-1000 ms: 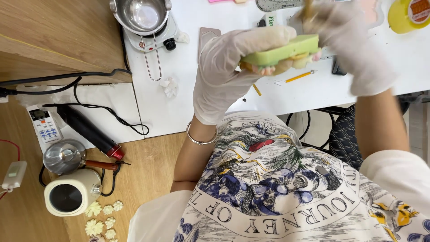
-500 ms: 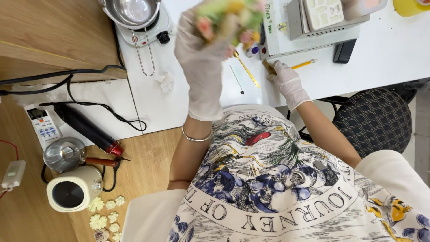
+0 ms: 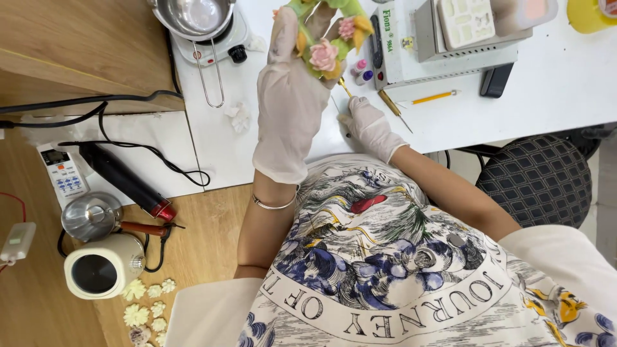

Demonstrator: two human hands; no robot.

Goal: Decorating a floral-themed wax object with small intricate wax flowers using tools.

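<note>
The gloved left hand is raised at about twelve o'clock from the chest, its fingers closed around a green flower-decorated piece that sits at the hand's one o'clock, its ring-like curve running off the top edge of the view. The gloved right hand rests lower on the white table, at about four o'clock from the piece. It pinches a thin gold-tipped tool whose long axis points up toward eleven o'clock, the tip just under the pink flower.

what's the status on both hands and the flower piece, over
Left hand raised, gripping green flower piece. Right hand on white table, holding thin tool. Nothing in the way.
</note>
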